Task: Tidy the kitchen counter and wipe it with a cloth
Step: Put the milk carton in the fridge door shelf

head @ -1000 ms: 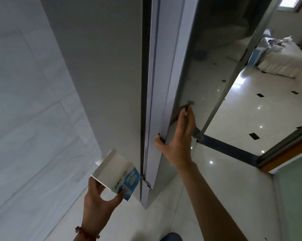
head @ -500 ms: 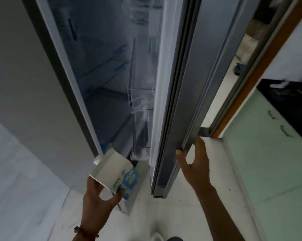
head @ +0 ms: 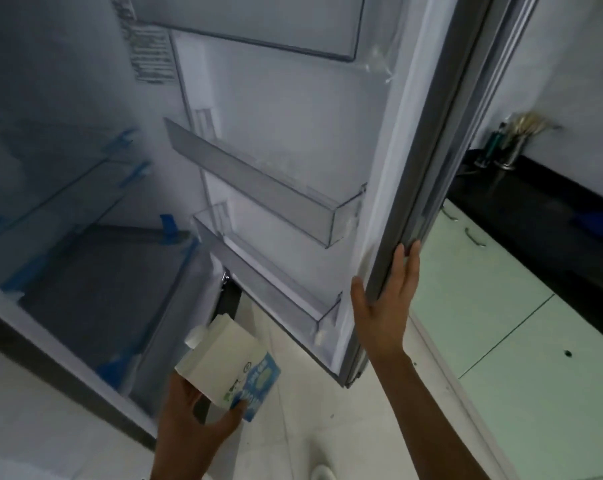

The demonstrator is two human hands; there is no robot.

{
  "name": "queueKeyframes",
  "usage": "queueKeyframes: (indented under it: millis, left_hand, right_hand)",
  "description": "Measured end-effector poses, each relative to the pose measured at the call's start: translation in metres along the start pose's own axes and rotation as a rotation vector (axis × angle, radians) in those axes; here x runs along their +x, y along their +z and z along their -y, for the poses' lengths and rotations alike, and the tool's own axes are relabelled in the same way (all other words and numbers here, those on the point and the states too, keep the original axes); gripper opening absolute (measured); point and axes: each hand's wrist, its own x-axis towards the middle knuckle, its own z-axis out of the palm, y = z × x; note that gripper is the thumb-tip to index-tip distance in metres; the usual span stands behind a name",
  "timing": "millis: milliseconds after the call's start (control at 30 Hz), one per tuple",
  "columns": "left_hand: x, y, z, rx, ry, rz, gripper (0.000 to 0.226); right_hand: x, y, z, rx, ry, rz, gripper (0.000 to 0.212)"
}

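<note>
White-and-blue carton [head: 229,367] near centre, gripped in left hand [head: 196,414]; right hand [head: 385,306] fingers wrapped on fridge door [head: 428,188] edge, right. Risk: tilted carton slips or clips lower door shelf [head: 276,289].

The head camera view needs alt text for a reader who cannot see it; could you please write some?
A person's left hand holds a white carton with a blue label before an open, empty-looking fridge, while the right hand grips the edge of the grey fridge door. Two clear plastic door shelves appear empty; a black counter lies at right.
</note>
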Motion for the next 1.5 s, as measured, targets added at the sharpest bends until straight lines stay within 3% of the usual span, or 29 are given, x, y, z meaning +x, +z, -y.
queueKeyframes:
  millis: [133,233,333,500,633,800,967,1133,1200,1333,1500]
  left_hand:
    - [0.036,0.025,-0.010,0.010,0.125,0.051,0.069]
    - [0.067,0.046,-0.018,-0.060,0.105,0.038,0.090]
    - [0.107,0.081,-0.030,-0.075,0.142,0.006,0.082]
    - [0.165,0.136,-0.055,-0.163,0.206,-0.012,0.096]
    - [0.202,0.174,-0.049,-0.175,0.200,-0.028,0.068]
    - [0.241,0.210,-0.028,-0.141,0.099,-0.077,0.062]
    - [0.257,0.233,-0.028,0.060,0.082,-0.153,0.059]
    - [0.257,0.238,-0.015,0.355,0.067,-0.185,0.086]
    - [0.259,0.238,-0.007,0.485,0.050,-0.194,0.080]
    - [0.262,0.238,-0.006,0.535,0.023,-0.181,0.069]
    - [0.257,0.235,-0.004,0.581,0.050,-0.153,0.090]
  right_hand:
    - [0.039,0.000,-0.034,0.071,0.049,-0.003,0.071]
    - [0.060,0.001,-0.054,0.108,0.057,-0.003,0.073]
    - [0.089,0.006,-0.077,0.147,0.059,-0.007,0.074]
    - [0.125,0.017,-0.108,0.228,0.073,-0.003,0.075]
    - [0.147,0.021,-0.129,0.255,0.073,0.015,0.077]
    - [0.162,0.025,-0.140,0.251,0.081,0.025,0.076]
    - [0.169,0.030,-0.150,0.287,0.095,0.022,0.077]
    - [0.172,0.032,-0.155,0.274,0.096,0.028,0.077]
    - [0.172,0.034,-0.155,0.273,0.078,0.019,0.077]
    - [0.171,0.038,-0.159,0.267,0.053,-0.007,0.078]
    - [0.170,0.041,-0.162,0.268,0.034,-0.033,0.078]
